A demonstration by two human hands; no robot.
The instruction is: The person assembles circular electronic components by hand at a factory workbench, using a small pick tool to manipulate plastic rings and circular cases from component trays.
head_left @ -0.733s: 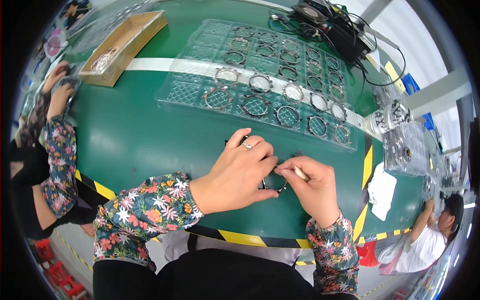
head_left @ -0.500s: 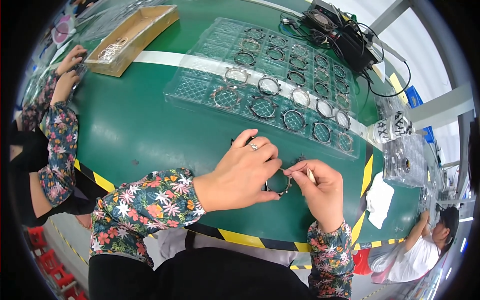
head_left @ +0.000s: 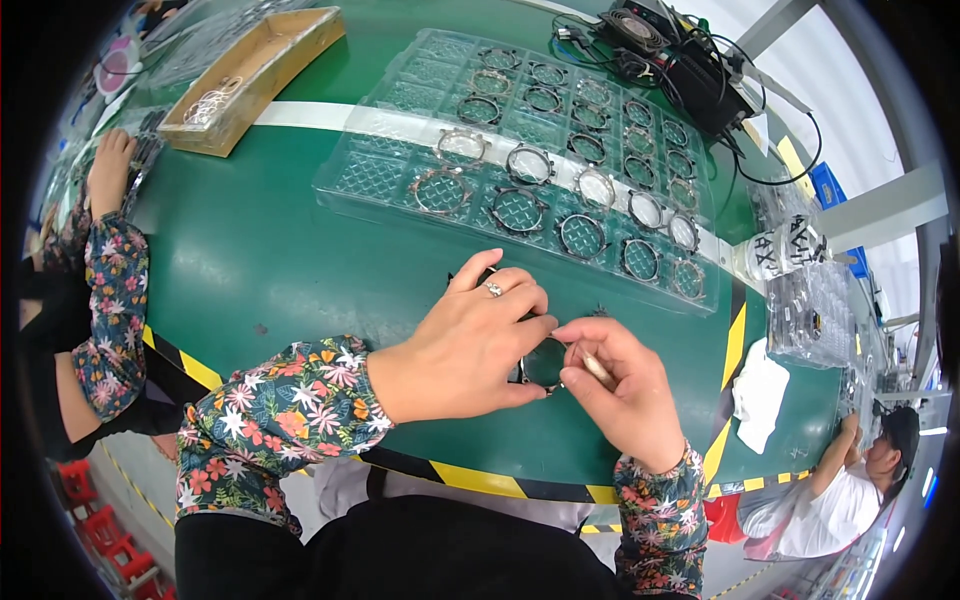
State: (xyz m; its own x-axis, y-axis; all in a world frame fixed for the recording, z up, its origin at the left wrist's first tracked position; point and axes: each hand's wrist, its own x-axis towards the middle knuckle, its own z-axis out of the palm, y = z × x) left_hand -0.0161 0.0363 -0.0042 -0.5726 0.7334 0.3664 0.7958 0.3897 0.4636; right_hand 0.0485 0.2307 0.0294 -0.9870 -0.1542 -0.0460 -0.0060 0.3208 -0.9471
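My left hand (head_left: 468, 345) is closed around a round dark watch case (head_left: 553, 388), thumb at its near edge and fingers over its far side. The case is an open ring with the green mat visible through it. At its right edge my right hand (head_left: 628, 392) is half curled, fingertips and thumb next to the rim. A pale stick-shaped tool (head_left: 598, 371) is tucked between the fingers of that hand. Whether a thin part is also pinched at the fingertips I cannot tell. Beyond both hands a clear plastic tray (head_left: 362, 178) carries several similar watch cases (head_left: 562, 240) in its compartments.
A yellowish open box (head_left: 225, 110) with thin white rings stands far left, beside a co-worker's hand (head_left: 110, 165). Black cabled equipment (head_left: 690, 85) sits far right. Stacked clear trays (head_left: 810, 315) and a white cloth (head_left: 760, 395) lie right. Striped tape (head_left: 480, 478) marks the near table edge.
My right thumb and fingertips have spread slightly apart, and the pale tool now lies more slanted. The left hand keeps hold of the watch case. The co-worker's hands at left have shifted.
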